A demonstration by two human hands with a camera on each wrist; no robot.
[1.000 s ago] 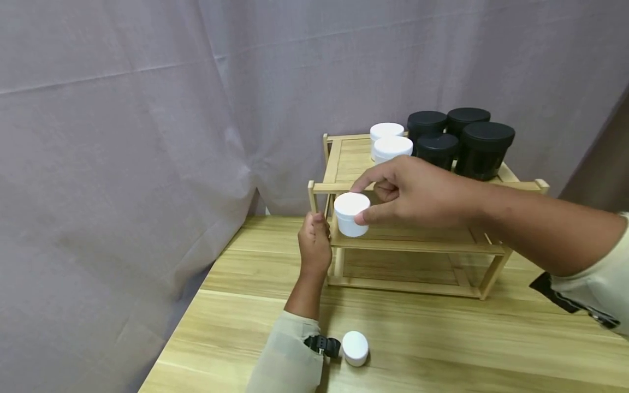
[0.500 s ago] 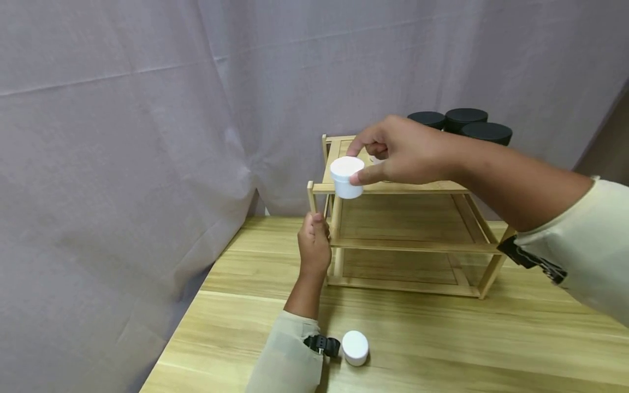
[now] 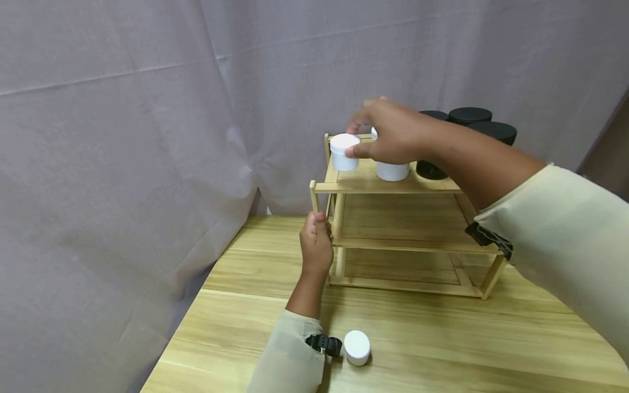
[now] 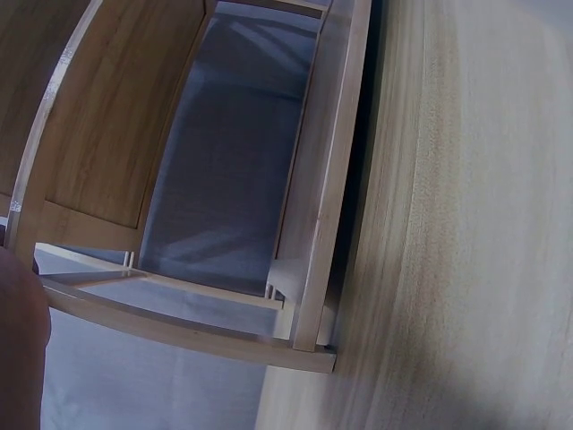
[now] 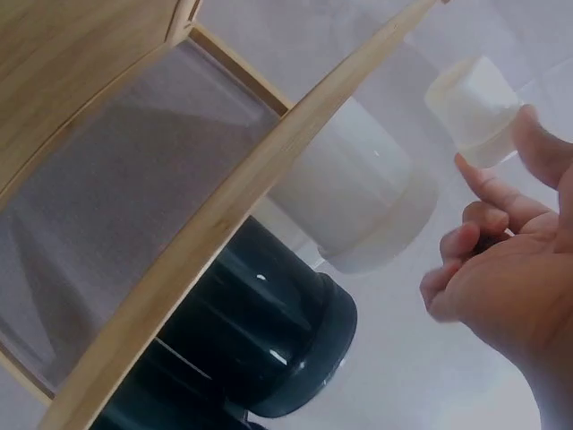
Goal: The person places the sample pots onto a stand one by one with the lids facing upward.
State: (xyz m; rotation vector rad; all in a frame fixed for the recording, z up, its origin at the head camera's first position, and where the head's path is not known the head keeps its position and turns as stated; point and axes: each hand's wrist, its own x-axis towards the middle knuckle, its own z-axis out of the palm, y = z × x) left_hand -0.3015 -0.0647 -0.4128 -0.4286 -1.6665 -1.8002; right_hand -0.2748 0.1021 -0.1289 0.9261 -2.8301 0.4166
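My right hand [image 3: 393,131] pinches a small white lidded jar [image 3: 345,154] between thumb and index finger, above the left part of the rack's top shelf. Whether its base touches the shelf I cannot tell. Just right of it, partly behind the hand, stands a larger white jar [image 3: 392,172], seen also in the right wrist view as a white jar [image 5: 354,184]. My left hand [image 3: 316,240] grips the front left post of the wooden rack [image 3: 393,245]. In the left wrist view, part of the left hand [image 4: 20,336] shows at the frame's edge.
Several black lidded jars [image 3: 470,114] stand at the right of the top shelf, partly hidden by the right arm. Another small white jar [image 3: 357,347] sits on the wooden table [image 3: 442,333] beside the left wrist's strap. A grey curtain [image 3: 147,136] hangs behind.
My right hand has lifted the small white jar from in front of the rack up and back over the top shelf. The left hand keeps its grip on the post.
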